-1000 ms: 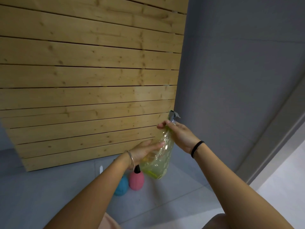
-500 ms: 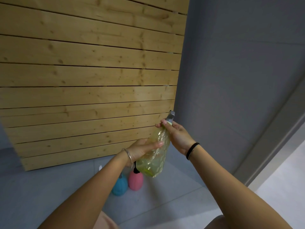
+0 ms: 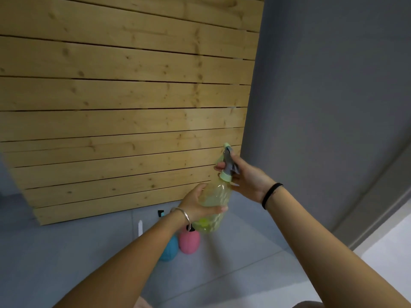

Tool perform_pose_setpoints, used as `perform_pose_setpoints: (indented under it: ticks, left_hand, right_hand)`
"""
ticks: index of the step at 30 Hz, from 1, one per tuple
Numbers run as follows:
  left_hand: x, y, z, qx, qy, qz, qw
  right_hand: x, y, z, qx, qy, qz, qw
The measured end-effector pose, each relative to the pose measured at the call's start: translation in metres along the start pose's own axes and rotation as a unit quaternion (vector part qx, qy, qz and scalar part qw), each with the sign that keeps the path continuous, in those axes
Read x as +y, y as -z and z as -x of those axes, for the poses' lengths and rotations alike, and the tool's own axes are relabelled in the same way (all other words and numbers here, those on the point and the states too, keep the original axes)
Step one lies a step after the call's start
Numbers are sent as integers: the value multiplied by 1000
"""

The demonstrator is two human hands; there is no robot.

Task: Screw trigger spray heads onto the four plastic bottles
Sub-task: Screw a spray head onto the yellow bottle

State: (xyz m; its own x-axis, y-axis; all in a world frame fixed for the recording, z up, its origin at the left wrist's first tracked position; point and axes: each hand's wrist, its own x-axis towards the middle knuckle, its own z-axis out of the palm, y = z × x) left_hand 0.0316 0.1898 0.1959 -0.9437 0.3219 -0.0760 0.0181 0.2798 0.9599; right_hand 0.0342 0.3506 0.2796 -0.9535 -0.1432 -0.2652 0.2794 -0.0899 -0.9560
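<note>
I hold a clear yellow-green plastic bottle (image 3: 214, 203) up in front of me, tilted with its neck up and to the right. My left hand (image 3: 199, 205) wraps around the bottle's body. On the neck sits a grey trigger spray head (image 3: 229, 162) with a pale green collar, and my right hand (image 3: 246, 176) grips it. On the floor below stand a pink bottle (image 3: 189, 242) and a blue bottle (image 3: 168, 250), both partly hidden by my left forearm.
A slatted wooden panel (image 3: 124, 112) leans against the grey wall (image 3: 329, 85) ahead. A small white object (image 3: 140, 227) stands on the grey tiled floor (image 3: 55, 252) left of the blue bottle. A pale floor strip lies at far right.
The bottle has risen and tipped more upright. My right hand has shifted up from the neck onto the spray head, whose green collar now shows. My left hand has closed further round the body.
</note>
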Motion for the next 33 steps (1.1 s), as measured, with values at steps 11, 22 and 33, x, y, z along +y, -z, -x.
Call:
perform_pose_setpoints:
  ticks: [11, 22, 33]
  left_hand:
    - [-75, 35, -28, -49, 60, -408, 910]
    - [-137, 36, -71, -178, 24, -596, 783]
    - [-164, 30, -84, -204, 38, -590, 780]
  right_hand:
    - [72, 13, -81, 139, 2, 325, 935]
    - [168, 56, -155, 126, -103, 281, 946]
    - [201, 58, -177, 79, -131, 289, 945]
